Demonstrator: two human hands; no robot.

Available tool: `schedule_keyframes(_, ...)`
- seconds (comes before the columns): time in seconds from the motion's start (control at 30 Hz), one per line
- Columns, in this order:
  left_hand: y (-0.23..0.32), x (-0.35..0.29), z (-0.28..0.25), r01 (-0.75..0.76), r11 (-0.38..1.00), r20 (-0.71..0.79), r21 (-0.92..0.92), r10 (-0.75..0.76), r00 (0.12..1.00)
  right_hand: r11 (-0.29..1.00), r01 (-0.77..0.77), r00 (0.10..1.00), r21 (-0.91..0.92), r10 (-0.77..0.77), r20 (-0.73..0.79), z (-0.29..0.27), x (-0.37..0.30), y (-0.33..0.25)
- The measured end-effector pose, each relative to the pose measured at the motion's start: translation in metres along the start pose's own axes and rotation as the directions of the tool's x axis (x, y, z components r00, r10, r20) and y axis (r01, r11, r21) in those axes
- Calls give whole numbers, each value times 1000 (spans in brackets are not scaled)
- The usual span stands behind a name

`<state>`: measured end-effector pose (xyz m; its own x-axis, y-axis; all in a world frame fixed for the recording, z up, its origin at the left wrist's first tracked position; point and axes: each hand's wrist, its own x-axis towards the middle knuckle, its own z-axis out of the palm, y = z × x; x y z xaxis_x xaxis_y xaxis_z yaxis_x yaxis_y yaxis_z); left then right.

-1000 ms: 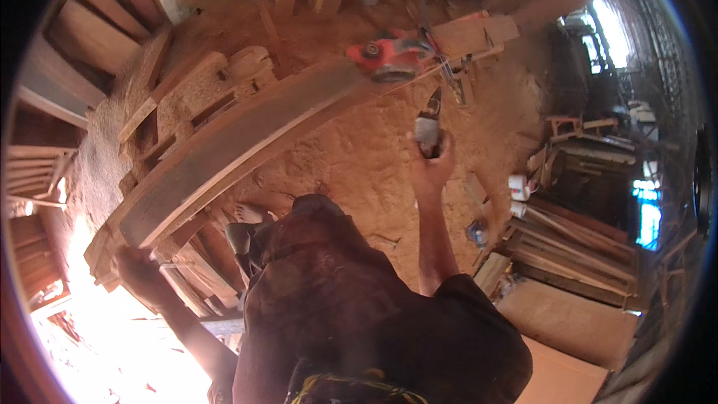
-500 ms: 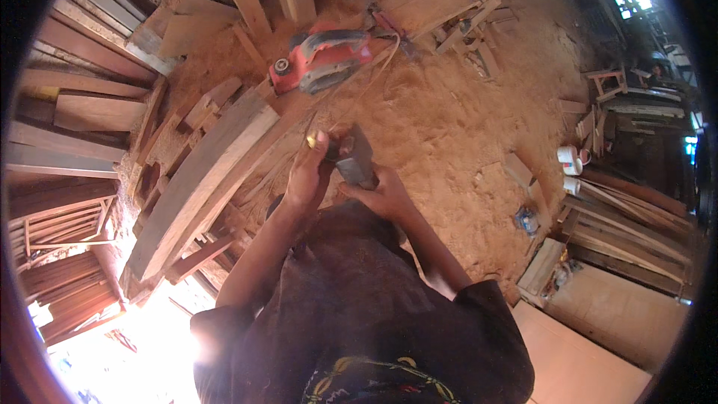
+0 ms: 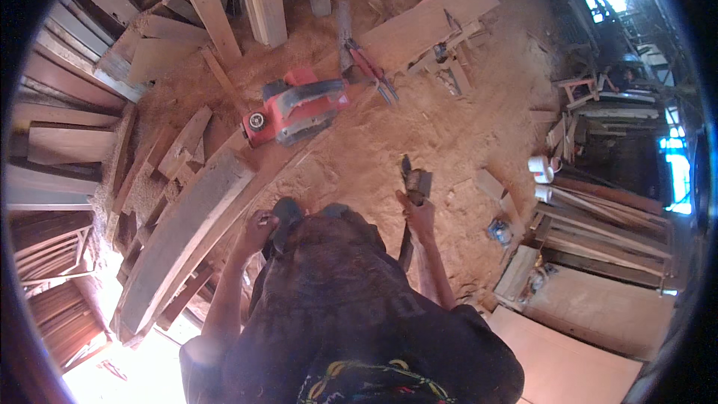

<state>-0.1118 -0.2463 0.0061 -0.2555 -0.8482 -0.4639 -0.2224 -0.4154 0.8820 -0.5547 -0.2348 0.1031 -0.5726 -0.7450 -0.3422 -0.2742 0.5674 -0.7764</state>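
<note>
My right hand [image 3: 420, 213] is wrapped round a long dark tool [image 3: 420, 183] with a blocky end, held out over the sawdust. Part of its length shows below the hand; its exact kind is unclear. On the other side, my left hand [image 3: 258, 230] hangs beside my knee with curled fingers, and whatever may be inside them is hidden. A red and black electric planer [image 3: 310, 108] rests ahead, at the far end of a thick, curved timber beam [image 3: 191, 232] to my left.
Red-handled pliers or cutters [image 3: 366, 67] lie beside a wide board [image 3: 426, 26] ahead. Wood offcuts [image 3: 179, 146] are heaped at the left. White buckets [image 3: 540, 170] and a clear plastic bottle [image 3: 499, 232] stand right, near stacked planks [image 3: 606, 232]. Sawdust [image 3: 359, 157] covers the ground.
Both hands were together on the dark tool in front of me. The left has let go and moved left and down; the right has carried the tool to the right. The view has shifted.
</note>
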Motion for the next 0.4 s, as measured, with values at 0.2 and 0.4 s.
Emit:
schedule_keyframes(0.2, -137, 25, -1, -161, 983, -146, 90, 173, 974, 981, 187, 976, -46, -190, -102, -4, 108, -71)
schedule_keyframes(0.4, -117, 14, 14, 116, 919, -207, -378, -206, 956, 945, 277, 958, -173, -285, -26, 5, 264, -136)
